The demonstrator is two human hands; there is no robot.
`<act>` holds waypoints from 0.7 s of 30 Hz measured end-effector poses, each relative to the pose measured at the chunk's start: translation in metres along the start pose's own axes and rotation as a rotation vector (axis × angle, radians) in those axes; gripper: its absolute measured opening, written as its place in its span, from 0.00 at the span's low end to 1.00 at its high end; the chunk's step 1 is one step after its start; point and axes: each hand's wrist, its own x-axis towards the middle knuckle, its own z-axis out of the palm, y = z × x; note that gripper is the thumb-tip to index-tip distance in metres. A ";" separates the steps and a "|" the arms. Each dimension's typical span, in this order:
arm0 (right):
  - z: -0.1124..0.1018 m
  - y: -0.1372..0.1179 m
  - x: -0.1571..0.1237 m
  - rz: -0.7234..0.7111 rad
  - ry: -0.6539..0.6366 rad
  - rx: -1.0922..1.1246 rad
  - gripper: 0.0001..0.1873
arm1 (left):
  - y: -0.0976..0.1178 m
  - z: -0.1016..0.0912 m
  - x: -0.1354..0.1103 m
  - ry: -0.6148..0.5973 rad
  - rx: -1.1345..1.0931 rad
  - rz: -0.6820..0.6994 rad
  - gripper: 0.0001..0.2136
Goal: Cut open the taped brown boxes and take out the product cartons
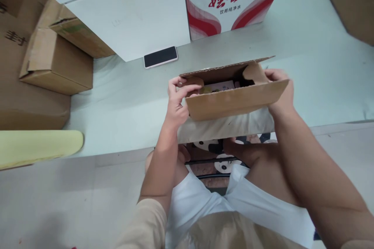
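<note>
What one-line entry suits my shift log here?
cardboard box: open; left hand: gripping its left end; right hand: gripping its right end

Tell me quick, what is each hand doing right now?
Left hand: fingers closed on the left end flap of the cardboard box.
Right hand: closed around the box's right end.

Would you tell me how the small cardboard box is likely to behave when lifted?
The cardboard box is probably fairly stiff: its corrugated front flap looks flat. It seems light, as the left hand and right hand steady it by its ends alone. With its top open, the things inside might spill if tipped.
</note>
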 end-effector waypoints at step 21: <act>0.002 -0.071 -0.043 -0.101 -0.195 0.167 0.41 | -0.005 -0.008 -0.011 -0.121 0.249 0.142 0.33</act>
